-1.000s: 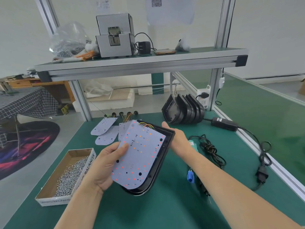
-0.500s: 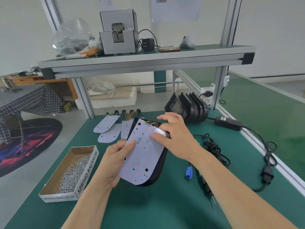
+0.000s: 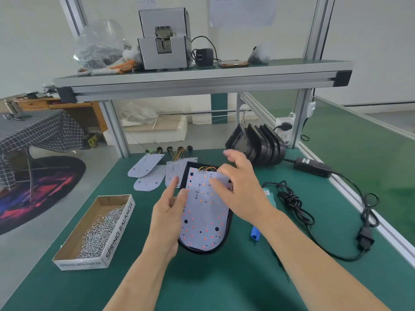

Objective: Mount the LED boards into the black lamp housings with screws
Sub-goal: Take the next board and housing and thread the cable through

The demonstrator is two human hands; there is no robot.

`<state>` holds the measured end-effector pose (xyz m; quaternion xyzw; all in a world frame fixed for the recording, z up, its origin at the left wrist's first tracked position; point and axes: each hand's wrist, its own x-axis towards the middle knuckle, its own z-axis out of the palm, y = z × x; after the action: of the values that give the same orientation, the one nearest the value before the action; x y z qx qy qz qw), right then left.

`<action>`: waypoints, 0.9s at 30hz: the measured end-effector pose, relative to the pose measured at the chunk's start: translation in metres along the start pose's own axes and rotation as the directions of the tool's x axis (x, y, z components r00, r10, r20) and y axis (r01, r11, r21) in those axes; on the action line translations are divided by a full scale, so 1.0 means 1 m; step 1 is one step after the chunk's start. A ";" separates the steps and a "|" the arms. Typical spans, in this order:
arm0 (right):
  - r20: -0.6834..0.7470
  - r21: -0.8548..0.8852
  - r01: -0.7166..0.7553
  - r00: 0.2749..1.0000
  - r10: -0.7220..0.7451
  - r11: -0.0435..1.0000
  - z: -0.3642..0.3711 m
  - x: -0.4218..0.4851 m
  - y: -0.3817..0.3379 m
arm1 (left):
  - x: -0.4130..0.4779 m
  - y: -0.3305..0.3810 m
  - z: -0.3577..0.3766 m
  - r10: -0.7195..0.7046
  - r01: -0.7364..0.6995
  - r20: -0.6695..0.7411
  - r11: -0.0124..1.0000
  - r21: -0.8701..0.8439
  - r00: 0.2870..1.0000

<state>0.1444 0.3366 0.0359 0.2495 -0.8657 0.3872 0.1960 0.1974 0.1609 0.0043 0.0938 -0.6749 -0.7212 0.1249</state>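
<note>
Plain white walls [image 3: 370, 41] are enclosing the room, and soft, even light is falling across everything. A green-topped table [image 3: 224, 288] is filling the foreground, with a silver aluminium-framed shelf [image 3: 202, 81] spanning above it on upright posts. On the left, a grey floor [image 3: 22, 254] is carrying a round dark rug streaked red and blue [image 3: 45, 187], a table draped in dark checked cloth [image 3: 40, 131] and a brown wooden desk [image 3: 67, 106] behind it. White foam slabs [image 3: 157, 133] are lying on the floor beyond the green-topped table.

The cardboard box of screws [image 3: 74, 250] reads "SPRING BALANCER" along its side.
</note>
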 end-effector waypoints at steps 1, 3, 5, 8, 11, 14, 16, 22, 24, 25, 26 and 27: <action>-0.088 -0.024 0.052 0.995 -0.054 0.998 0.002 -0.002 -0.002 | -0.002 0.001 0.002 -0.058 0.058 0.019 0.997 -0.046 0.998; -0.245 -0.037 0.097 0.964 -0.103 0.995 0.003 -0.002 -0.003 | -0.006 0.001 0.003 -0.146 0.150 0.043 0.982 -0.114 0.988; -0.267 0.099 -0.027 0.962 0.052 0.995 0.003 0.001 -0.003 | -0.007 -0.001 0.003 -0.158 0.169 0.068 0.965 -0.200 0.985; 0.028 0.456 -0.388 0.906 0.423 0.801 0.001 0.004 -0.006 | -0.007 -0.001 0.001 -0.135 0.148 0.064 0.947 -0.286 0.989; 0.081 0.442 -0.418 0.900 0.429 0.794 0.002 0.002 -0.002 | -0.006 0.002 -0.002 -0.096 0.125 0.112 0.947 -0.296 0.989; 0.050 0.428 -0.393 0.910 0.412 0.814 0.007 -0.002 -0.010 | -0.002 0.008 -0.003 -0.096 0.136 0.166 0.960 -0.245 0.981; 0.007 0.418 -0.391 0.904 0.428 0.820 0.013 -0.006 -0.014 | 0.000 0.011 -0.003 -0.109 0.141 0.152 0.965 -0.219 0.982; 0.197 0.728 -0.417 0.887 0.417 0.544 -0.001 -0.004 -0.007 | 0.000 0.014 -0.010 -0.118 0.153 0.155 0.959 -0.240 0.981; 0.298 0.822 -0.422 0.890 0.344 0.381 -0.006 -0.002 0.000 | -0.003 0.015 -0.010 -0.121 0.170 0.198 0.952 -0.254 0.973; 0.348 0.807 -0.427 0.902 0.256 0.408 -0.007 -0.004 0.000 | -0.005 0.016 -0.009 -0.127 0.184 0.220 0.947 -0.262 0.967; 0.409 0.767 -0.434 0.898 0.162 0.473 -0.006 -0.008 -0.001 | -0.007 0.017 -0.007 -0.134 0.199 0.241 0.943 -0.268 0.961; 0.462 0.710 -0.440 0.880 0.108 0.550 -0.003 -0.012 -0.006 | -0.009 0.019 -0.006 -0.141 0.212 0.258 0.939 -0.272 0.956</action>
<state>0.1577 0.3392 0.0349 0.2363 -0.6480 0.7049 -0.1655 0.2084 0.1567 0.0224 0.0485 -0.5576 -0.8286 -0.0088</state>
